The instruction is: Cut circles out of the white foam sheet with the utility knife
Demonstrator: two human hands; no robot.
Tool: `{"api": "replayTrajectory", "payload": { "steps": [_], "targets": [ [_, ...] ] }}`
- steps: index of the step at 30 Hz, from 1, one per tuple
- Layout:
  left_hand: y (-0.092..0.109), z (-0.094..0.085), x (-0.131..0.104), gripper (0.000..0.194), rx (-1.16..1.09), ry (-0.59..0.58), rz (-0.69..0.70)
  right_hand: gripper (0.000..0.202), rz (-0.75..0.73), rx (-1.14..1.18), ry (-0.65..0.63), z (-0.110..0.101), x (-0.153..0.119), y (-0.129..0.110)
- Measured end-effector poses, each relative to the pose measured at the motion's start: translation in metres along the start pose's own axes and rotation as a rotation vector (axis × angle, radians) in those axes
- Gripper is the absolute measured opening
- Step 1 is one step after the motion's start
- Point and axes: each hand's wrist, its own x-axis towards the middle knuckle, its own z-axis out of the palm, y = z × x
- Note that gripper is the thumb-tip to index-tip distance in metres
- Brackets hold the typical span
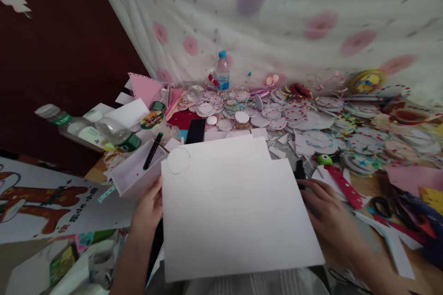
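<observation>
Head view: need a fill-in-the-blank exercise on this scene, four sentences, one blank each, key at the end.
1. A single outlined ____ is drawn near the upper-left corner of the white sheet.
2. The left hand is at the sheet's ____ edge.
3. The plastic water bottle in front of the floral curtain has a ____ cap.
4. The red strip beside the right hand is patterned with white ____.

Missing words: circle; left; blue; dots.

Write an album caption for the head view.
Left hand holding a white sheet with one drawn circle, before many decorated discs.
</observation>
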Motion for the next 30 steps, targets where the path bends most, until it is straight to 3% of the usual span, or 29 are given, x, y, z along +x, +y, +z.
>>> {"api": "replayTrajectory", "payload": {
  "steps": [4,6,7,9,11,16,18,20,23,30],
  "targets": [
    [-0.022,0.016,-0.012,0.033,0.004,-0.143,-0.046,0.028,0.021,-0.025,0.044,-0.015,0.001,0.029],
    [-0.03,0.031,-0.021,0.035,-0.003,-0.214,-0.07,0.034,0.044,-0.021,0.132,-0.03,0.008,0.029],
    [-0.033,0.039,-0.025,0.033,-0.005,-0.253,-0.082,0.035,0.066,0.002,0.128,-0.038,0.015,0.023],
    [-0.037,0.054,-0.031,0.03,0.016,-0.349,-0.098,0.031,0.086,0.006,0.27,-0.051,0.033,0.003],
    [-0.037,0.068,-0.035,0.027,0.074,-0.467,-0.101,0.028,0.018,0.049,0.306,-0.058,0.059,-0.022],
    [-0.025,0.096,-0.04,0.021,0.226,-0.764,-0.062,0.033,-0.13,0.167,0.101,-0.06,0.129,-0.075],
    [-0.018,0.102,-0.042,0.018,0.25,-0.849,0.016,0.032,-0.157,0.256,0.034,-0.062,0.15,-0.088],
    [-0.013,0.105,-0.043,0.016,0.237,-0.913,0.046,0.026,-0.144,0.341,-0.118,-0.065,0.162,-0.098],
    [-0.008,0.104,-0.045,0.017,0.209,-0.954,0.027,0.016,-0.137,0.425,-0.275,-0.069,0.166,-0.105],
    [-0.005,0.104,-0.051,0.023,0.176,-0.99,-0.045,0.015,-0.122,0.476,-0.25,-0.078,0.151,-0.106]
  ]
}}
